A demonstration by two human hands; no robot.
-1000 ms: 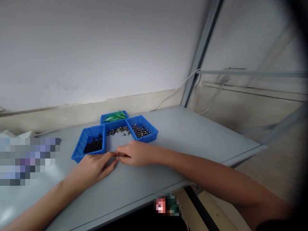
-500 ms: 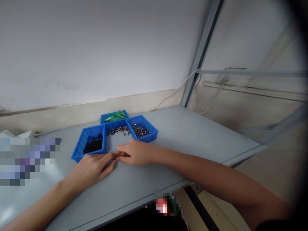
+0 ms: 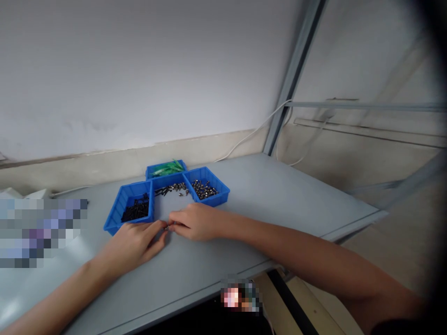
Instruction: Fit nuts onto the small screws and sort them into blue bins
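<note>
Fingertip to fingertip, my two hands meet low over the table around a small metal part [image 3: 166, 228], mostly hidden by the fingers. My left hand [image 3: 138, 242] pinches it from the left, just in front of a blue bin [image 3: 111, 215] of black screw-like pieces [image 3: 135, 210]. From the right, my right hand [image 3: 195, 222] has thumb and forefinger closed at its other end. Behind the right hand stands another blue bin [image 3: 220, 199] with shiny metal parts [image 3: 204, 190]. Between the bins lies a loose row of small black and metal pieces [image 3: 176, 186].
A third blue bin [image 3: 167, 179] at the back holds green plastic pieces [image 3: 171, 168]. The grey table [image 3: 286, 200] runs along a wall. A metal post [image 3: 295, 70] rises at the back right, with a white cable [image 3: 246, 137] beside it. Blurred-out items [image 3: 38, 232] lie at left.
Almost nothing differs. Both hands stay in place on the small metal part, with only slight finger movement.
</note>
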